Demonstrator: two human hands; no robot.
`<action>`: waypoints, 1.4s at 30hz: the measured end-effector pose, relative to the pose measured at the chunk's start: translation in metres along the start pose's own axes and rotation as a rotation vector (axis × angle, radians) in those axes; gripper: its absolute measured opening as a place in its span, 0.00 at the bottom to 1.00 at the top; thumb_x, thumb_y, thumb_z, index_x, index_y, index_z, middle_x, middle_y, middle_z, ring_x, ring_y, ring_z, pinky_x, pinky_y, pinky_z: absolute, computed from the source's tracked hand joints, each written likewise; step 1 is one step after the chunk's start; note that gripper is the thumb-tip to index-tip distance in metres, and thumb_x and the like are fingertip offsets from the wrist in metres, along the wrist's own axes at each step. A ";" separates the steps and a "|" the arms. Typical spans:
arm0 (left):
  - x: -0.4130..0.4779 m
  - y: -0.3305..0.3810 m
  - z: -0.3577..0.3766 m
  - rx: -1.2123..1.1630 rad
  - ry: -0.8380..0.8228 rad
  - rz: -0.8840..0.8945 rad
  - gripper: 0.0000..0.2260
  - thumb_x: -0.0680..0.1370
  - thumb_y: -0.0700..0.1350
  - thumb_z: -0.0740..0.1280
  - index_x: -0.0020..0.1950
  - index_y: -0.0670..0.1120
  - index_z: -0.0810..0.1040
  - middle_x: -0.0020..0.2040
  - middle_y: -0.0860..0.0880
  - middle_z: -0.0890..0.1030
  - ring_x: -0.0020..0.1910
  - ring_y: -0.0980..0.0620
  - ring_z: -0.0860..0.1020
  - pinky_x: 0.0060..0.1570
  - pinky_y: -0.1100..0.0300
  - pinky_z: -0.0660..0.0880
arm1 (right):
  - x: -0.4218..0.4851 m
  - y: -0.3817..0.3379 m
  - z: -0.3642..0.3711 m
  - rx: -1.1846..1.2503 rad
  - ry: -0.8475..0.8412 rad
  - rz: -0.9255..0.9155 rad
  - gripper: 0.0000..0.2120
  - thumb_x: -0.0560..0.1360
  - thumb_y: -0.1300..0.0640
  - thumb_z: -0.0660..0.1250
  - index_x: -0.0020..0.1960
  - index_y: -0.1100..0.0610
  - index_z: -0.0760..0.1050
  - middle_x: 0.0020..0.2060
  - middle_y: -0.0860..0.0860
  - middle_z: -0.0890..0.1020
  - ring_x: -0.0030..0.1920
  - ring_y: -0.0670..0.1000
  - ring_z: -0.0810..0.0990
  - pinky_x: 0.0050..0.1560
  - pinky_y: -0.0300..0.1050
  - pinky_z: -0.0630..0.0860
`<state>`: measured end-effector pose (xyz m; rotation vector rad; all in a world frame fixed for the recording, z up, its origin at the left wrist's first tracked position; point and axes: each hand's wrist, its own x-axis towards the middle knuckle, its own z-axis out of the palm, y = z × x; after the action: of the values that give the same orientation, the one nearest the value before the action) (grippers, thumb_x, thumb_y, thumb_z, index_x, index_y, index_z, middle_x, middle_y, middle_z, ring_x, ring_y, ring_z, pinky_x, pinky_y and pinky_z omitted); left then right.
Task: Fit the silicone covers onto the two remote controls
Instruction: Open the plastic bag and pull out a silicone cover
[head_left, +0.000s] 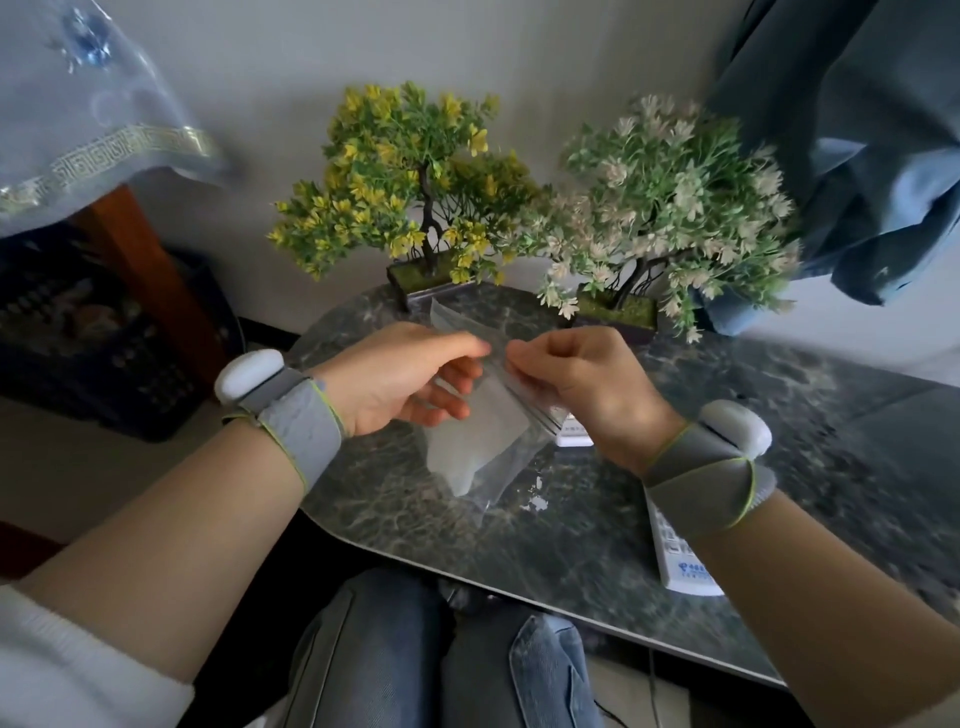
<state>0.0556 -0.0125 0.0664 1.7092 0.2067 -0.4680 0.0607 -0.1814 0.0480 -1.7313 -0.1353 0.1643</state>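
A clear plastic bag (511, 462) hangs between both hands above the dark marble table (571, 540). Inside it lies a milky translucent silicone cover (475, 441). My left hand (400, 379) pinches the bag's upper edge from the left, and my right hand (582, 384) pinches the same zip edge from the right. A white remote control (680, 556) lies on the table under my right forearm, partly hidden. Another white remote (571, 434) peeks out below my right hand. A second clear bag (462, 312) lies on the table behind the hands.
Two artificial bonsai trees stand at the table's back: a yellow-green one (410, 182) and a pale pink one (670, 208). A dark crate (93, 332) sits on the floor at left. Blue cloth (852, 156) hangs at the right. My knees (431, 649) are under the table's front edge.
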 end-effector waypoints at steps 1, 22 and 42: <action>0.000 0.001 0.001 -0.007 -0.003 0.012 0.10 0.75 0.47 0.67 0.36 0.45 0.77 0.28 0.50 0.76 0.24 0.55 0.78 0.21 0.68 0.69 | 0.000 0.000 0.000 0.012 -0.003 0.014 0.11 0.73 0.59 0.70 0.35 0.64 0.80 0.30 0.57 0.78 0.34 0.53 0.72 0.39 0.47 0.71; -0.017 -0.003 -0.022 0.322 0.106 0.010 0.15 0.67 0.40 0.67 0.21 0.46 0.71 0.19 0.50 0.68 0.23 0.52 0.75 0.26 0.65 0.70 | 0.005 -0.001 -0.005 -0.719 0.321 -0.156 0.08 0.69 0.64 0.65 0.33 0.66 0.77 0.31 0.60 0.81 0.34 0.59 0.80 0.35 0.51 0.78; -0.019 -0.010 -0.011 0.191 0.148 0.083 0.13 0.71 0.44 0.66 0.27 0.44 0.76 0.24 0.50 0.77 0.32 0.52 0.79 0.52 0.48 0.79 | 0.007 -0.022 0.025 -0.890 -0.048 -0.061 0.11 0.64 0.56 0.69 0.26 0.60 0.72 0.28 0.54 0.72 0.41 0.59 0.71 0.47 0.53 0.73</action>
<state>0.0364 0.0028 0.0668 1.9339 0.2016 -0.3076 0.0626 -0.1521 0.0650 -2.6057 -0.3310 0.1038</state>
